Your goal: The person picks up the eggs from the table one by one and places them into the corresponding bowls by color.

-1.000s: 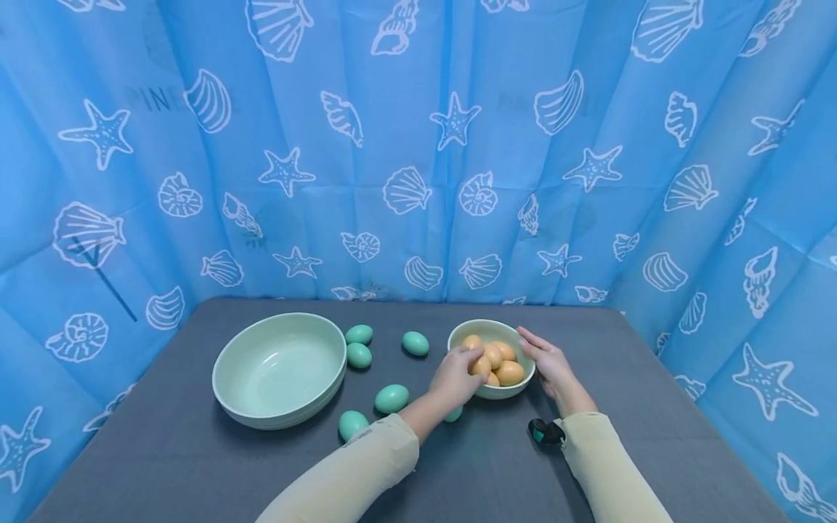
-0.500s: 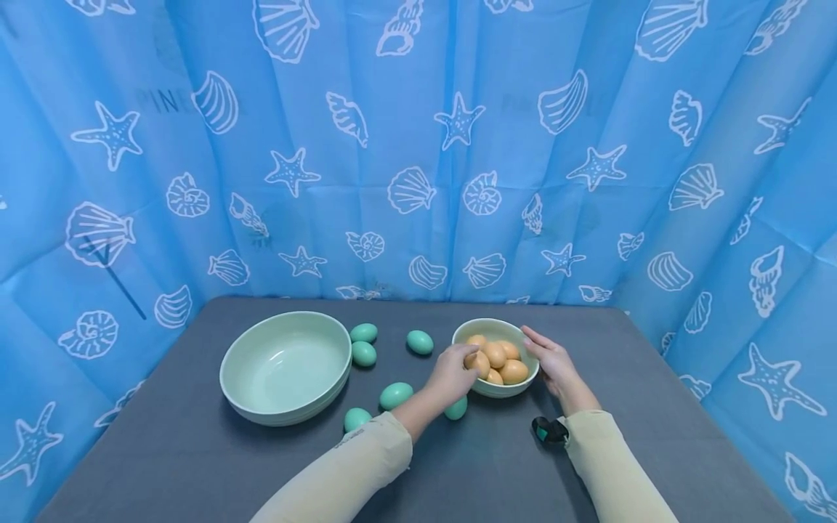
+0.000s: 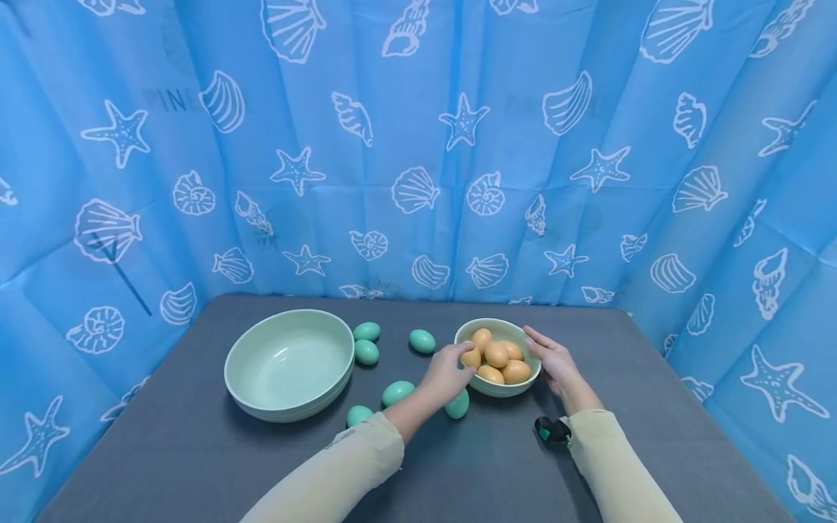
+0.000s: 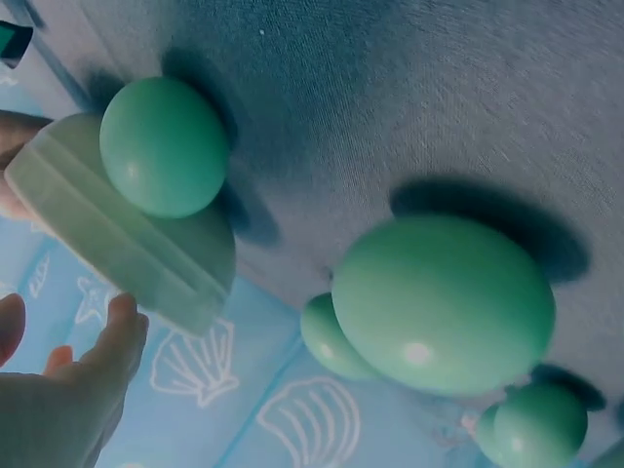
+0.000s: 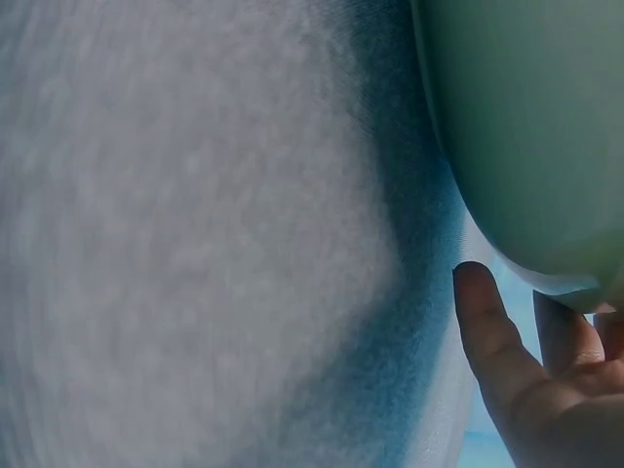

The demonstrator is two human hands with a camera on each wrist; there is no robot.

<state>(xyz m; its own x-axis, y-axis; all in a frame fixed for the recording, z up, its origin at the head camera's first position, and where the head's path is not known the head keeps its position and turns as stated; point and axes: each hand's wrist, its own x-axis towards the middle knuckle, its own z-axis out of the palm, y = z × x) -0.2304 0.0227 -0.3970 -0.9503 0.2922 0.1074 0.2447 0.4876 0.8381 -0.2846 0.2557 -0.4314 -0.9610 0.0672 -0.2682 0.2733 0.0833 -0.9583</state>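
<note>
A small pale green bowl [image 3: 500, 392] holds several orange eggs [image 3: 497, 354]. My left hand [image 3: 445, 376] is at its left rim and pinches one orange egg [image 3: 470, 357] between fingers and thumb, partly hidden by the fingers. In the left wrist view, the left hand's fingers [image 4: 107, 361] appear beside the bowl [image 4: 127, 229]; the held egg is hidden there. My right hand [image 3: 556, 372] rests against the bowl's right side with fingers extended. In the right wrist view, one finger [image 5: 480, 302] stands slightly apart from the bowl wall [image 5: 536, 127].
A large pale green bowl [image 3: 290, 418] with a bare inside stands at the left. Several green eggs [image 3: 398, 393] lie on the grey table [image 3: 484, 472] between the bowls, one green egg [image 3: 457, 404] below my left wrist. A blue shell-print curtain [image 3: 418, 145] hangs behind.
My left hand has drawn one orange egg leftward toward the small bowl's rim, uncovering another egg at the front. The right hand stays at the bowl. The whole view has shifted slightly.
</note>
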